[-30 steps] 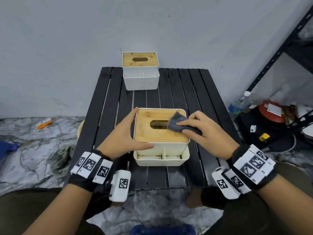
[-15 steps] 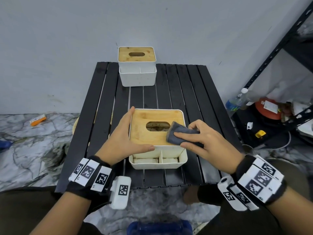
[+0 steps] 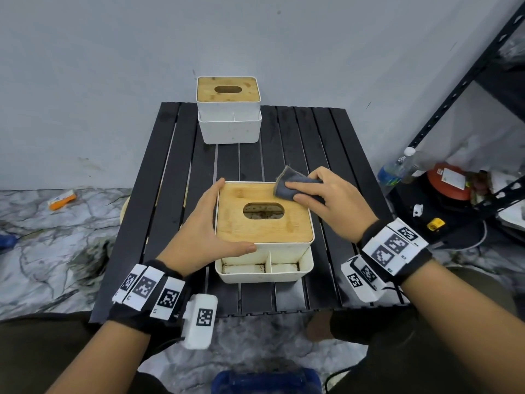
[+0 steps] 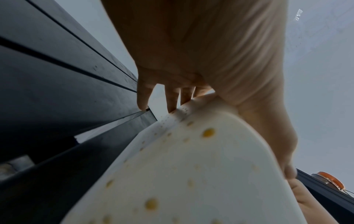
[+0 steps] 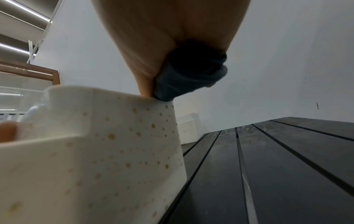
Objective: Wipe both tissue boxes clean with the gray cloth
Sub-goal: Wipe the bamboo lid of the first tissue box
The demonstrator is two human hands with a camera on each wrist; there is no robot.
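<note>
The near tissue box is white with a wooden lid and an oval slot, and stands at the table's front. My left hand clasps its left side, fingers along the far-left edge and thumb across the front wall; the left wrist view shows the speckled white wall under my fingers. My right hand grips the gray cloth and presses it on the lid's far right corner. The cloth meets the box top in the right wrist view. A second tissue box stands at the table's far edge.
The black slatted table stands against a grey wall. A black metal shelf rises at the right, with a water bottle and a red object on the floor beside it. An orange item lies on the marble floor at left.
My right hand has slid the cloth from the lid's right front area, beside the slot, back to its far right corner. My left hand has kept its hold on the box.
</note>
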